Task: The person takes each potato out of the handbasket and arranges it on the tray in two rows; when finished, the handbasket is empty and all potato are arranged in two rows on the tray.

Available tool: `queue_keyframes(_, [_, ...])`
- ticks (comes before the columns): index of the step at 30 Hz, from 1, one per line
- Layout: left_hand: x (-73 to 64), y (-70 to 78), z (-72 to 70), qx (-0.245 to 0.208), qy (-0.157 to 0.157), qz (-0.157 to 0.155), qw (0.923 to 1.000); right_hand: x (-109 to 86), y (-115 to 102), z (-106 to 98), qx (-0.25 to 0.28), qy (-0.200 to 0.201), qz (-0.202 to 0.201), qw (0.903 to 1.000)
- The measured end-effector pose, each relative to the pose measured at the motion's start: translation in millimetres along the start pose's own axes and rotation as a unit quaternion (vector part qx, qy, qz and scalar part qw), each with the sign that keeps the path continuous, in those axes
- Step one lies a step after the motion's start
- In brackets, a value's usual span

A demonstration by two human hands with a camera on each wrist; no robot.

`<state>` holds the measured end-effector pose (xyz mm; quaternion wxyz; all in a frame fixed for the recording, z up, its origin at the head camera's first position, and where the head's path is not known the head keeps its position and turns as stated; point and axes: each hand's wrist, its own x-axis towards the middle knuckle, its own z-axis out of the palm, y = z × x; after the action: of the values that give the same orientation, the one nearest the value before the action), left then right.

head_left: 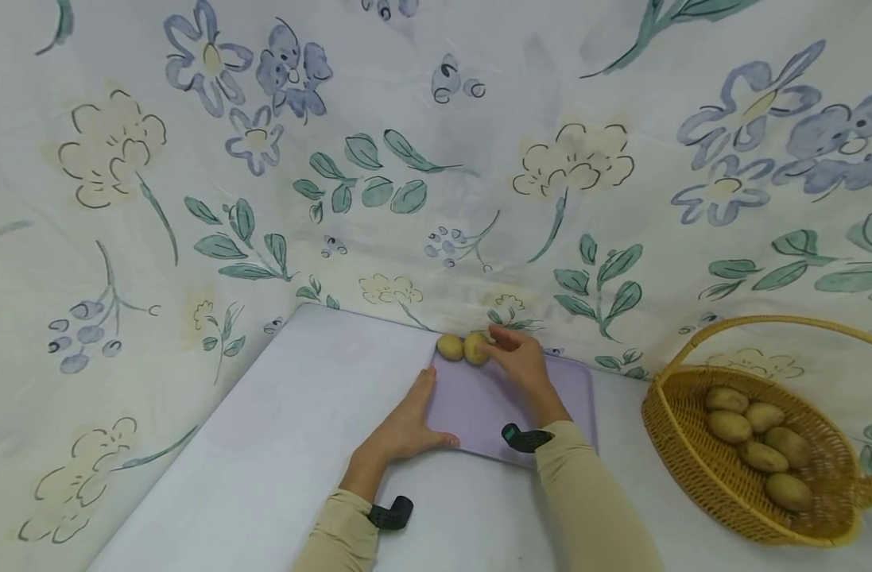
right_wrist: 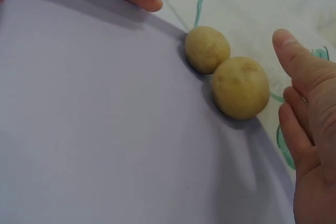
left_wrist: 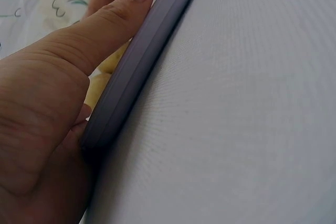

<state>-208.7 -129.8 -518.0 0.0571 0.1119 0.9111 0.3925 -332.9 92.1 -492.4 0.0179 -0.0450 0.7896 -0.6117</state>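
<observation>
Two yellow potatoes lie side by side in the far left corner of a lilac tray (head_left: 471,409). The left potato (head_left: 450,347) is the smaller; the right potato (right_wrist: 240,87) is bigger and rounder. Beside this bigger one is my right hand (head_left: 523,367), its thumb and fingers apart; the right wrist view shows a gap between them and the potato. My left hand (head_left: 405,425) spans the tray's near left corner, with fingers along the left side. In the left wrist view its thumb (left_wrist: 118,19) rests along the tray's rim.
To the right stands a yellow wicker basket (head_left: 682,457) with a tall handle, holding several potatoes (head_left: 729,427). A white table (head_left: 264,469) bears the tray. Cloth printed with flowers and leaves (head_left: 378,238) rises behind the table.
</observation>
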Motion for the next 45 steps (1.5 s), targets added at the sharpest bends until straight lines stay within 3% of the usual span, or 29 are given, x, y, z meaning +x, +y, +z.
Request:
queue_keyframes(9, [-1.7,2.1,-0.9,-0.003,0.004,-0.002,1.0,-7.7,-18.4,-23.7,-0.015,-0.037,-0.032,0.9987])
queue_keyframes(18, [-0.6,3.8,-1.5,-0.002,0.001,-0.005,1.0,-24.3,-34.2,-62.6,-0.015,-0.118,-0.073,0.9903])
queue_keyframes(28, [0.0,1.4,1.7,0.001,0.002,-0.004,1.0,-46.7,-45.8,-128.0,-0.044,-0.166,-0.074,0.9823])
queue_keyframes(38, [-0.2,-4.1,-1.0,0.002,0.01,-0.001,0.9999,-65.9,-48.5,-185.3,-0.023,-0.235,-0.095,0.9669])
queue_keyframes(45, [0.6,-2.4,0.6,0.001,0.001,-0.006,1.0,-87.8,-40.4,-246.5,-0.065,-0.218,-0.096,0.969])
